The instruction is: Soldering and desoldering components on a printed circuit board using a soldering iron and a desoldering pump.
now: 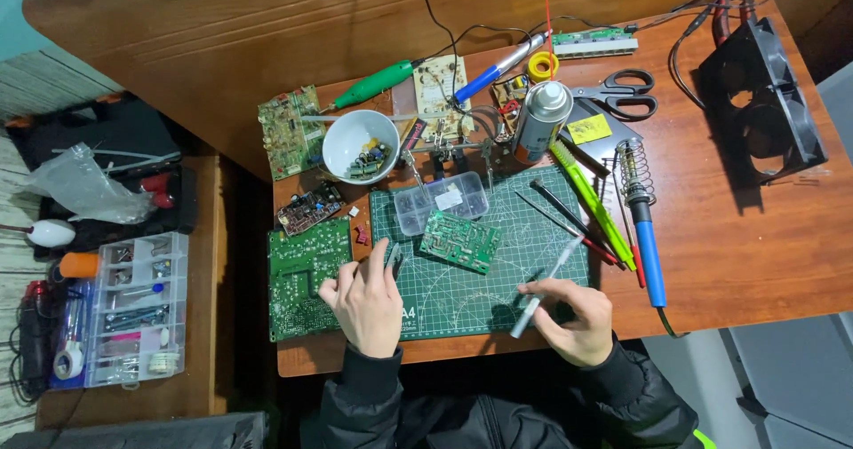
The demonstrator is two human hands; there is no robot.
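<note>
Nearest the viewer, two dark-sleeved arms reach over a green cutting mat [498, 280] on a wooden table [755, 236]. The right hand [573, 311] grips a slim white pen-like tool [544, 289], its tip angled up toward the mat's middle. The left hand [366, 302] pinches small metal tweezers [392, 258] at the mat's left edge, resting partly on a large green circuit board [306, 276]. Just beyond both hands, untouched, a smaller green circuit board [460, 241] lies tilted on the mat, nearer the tweezers than the pen tip. Work on it seems barely begun. Farther back sit a clear compartment box [442, 202], a white bowl [355, 138] of parts, a spray can [540, 120], scissors [622, 94] and a blue-handled soldering iron [647, 245].
</note>
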